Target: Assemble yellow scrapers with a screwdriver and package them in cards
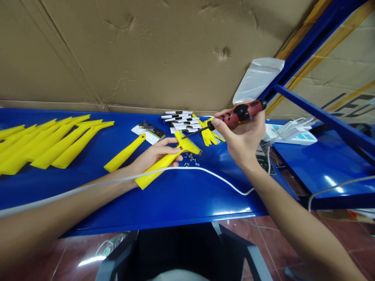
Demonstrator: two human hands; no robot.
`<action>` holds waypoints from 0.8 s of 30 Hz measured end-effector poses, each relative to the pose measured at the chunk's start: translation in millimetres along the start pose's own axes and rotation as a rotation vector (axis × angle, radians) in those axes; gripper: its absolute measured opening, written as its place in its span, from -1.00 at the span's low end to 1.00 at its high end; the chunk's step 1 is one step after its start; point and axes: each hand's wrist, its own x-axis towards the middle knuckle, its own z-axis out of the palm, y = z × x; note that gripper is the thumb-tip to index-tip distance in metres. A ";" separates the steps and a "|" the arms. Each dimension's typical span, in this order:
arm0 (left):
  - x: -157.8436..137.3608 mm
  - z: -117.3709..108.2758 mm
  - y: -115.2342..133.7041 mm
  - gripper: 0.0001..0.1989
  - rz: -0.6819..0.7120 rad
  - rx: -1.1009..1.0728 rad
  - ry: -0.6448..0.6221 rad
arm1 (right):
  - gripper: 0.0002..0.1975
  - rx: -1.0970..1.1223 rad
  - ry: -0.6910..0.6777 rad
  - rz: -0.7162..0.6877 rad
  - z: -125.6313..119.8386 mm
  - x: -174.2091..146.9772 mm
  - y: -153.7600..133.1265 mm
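My left hand (158,154) is closed around a yellow scraper (159,168), whose wide head carries a thin blade along its edge. In my right hand (244,136) is a red and black screwdriver (234,116), its dark shaft slanting down to the left. The tip meets the scraper's head near its upper screw hole. Just below that head, small loose screws and nuts (191,158) are scattered on the blue table (187,199). Left of my left hand lies a yellow handle (124,153).
Several yellow scraper handles (58,144) lie in a row at the left. Behind my hands are stacked white-and-black blade sleeves (181,121), yellow pieces (208,134) and a printed card (149,133). A white cable (216,177) crosses in front. Blue frame bars (325,115) stand right.
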 end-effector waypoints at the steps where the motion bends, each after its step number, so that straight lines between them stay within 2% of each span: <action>1: -0.3 0.4 0.2 -0.62 0.001 0.000 -0.004 | -0.32 -0.006 0.004 -0.012 0.7 -0.9 -1.6; 12: 0.0 -1.8 -1.1 -0.65 0.000 0.019 -0.006 | -0.32 -0.127 0.026 -0.059 -0.6 -2.3 -0.8; 19: -0.4 1.8 -0.2 -0.67 -0.001 0.025 0.010 | -0.31 -0.083 0.000 -0.072 -0.4 -3.1 -0.6; 24: 1.1 -0.8 -2.0 -0.64 0.009 0.049 -0.004 | -0.19 -0.156 0.006 -0.025 -0.7 -8.8 -10.0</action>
